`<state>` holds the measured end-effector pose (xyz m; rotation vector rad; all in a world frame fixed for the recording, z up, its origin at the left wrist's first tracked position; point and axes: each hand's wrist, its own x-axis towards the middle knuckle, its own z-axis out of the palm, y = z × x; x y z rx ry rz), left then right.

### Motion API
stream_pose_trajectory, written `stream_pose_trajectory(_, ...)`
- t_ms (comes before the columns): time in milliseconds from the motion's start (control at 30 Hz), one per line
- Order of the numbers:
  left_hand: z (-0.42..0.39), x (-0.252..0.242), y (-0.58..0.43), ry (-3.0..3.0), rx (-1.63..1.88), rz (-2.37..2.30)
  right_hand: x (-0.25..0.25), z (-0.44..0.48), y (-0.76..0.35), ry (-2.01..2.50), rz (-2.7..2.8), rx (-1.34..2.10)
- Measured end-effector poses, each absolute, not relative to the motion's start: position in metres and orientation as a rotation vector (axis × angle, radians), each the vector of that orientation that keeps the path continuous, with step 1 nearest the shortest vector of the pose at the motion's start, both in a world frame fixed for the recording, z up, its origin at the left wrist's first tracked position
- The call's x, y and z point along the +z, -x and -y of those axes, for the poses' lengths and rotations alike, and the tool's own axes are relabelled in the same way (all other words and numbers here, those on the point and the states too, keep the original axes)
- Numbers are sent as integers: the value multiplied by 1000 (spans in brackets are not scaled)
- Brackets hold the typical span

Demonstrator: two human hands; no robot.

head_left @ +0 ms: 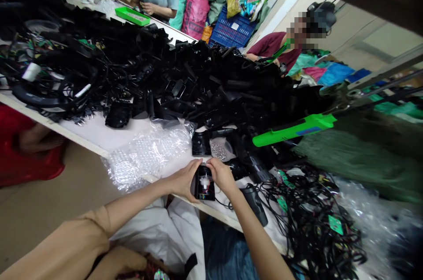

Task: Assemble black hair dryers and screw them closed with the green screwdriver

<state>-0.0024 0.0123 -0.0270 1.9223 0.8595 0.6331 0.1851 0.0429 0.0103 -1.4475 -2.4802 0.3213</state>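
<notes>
At the table's near edge lies a black plastic housing (201,195) with a white and metallic, motor-like part (205,183) inside its open side. My left hand (185,181) is wrapped along the left side of this housing, thumb low and fingers at the top. The fingers of my right hand (222,175) close on its upper right end; any small piece under them is hidden. Just beyond my fingertips stands a shallow dish of small metal screws (219,149), beside another black shell (200,143). A dark cylindrical handle-like part (255,204) rests right of my right forearm.
Clear bubble wrap (148,152) spreads to the left. A large heap of black plastic parts (178,77) covers the table beyond. Tangled cables with green circuit boards (317,209) lie right. A green power screwdriver (294,130) hangs above. Two people work across the table.
</notes>
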Motion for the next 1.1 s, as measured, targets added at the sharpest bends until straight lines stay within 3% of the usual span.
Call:
stream_pose_trajectory(600, -13, -28, 3, -1855, 627, -812, 6, -40, -189, 1312, 2545, 208)
stream_pose_trajectory(900, -30, -22, -10, -953, 743, -598, 26, -37, -190, 1147, 2604, 263)
stream_pose_trajectory(1100, -44, -18, -27, -708, 712, -481, 24, -35, -194, 1171, 2438, 311)
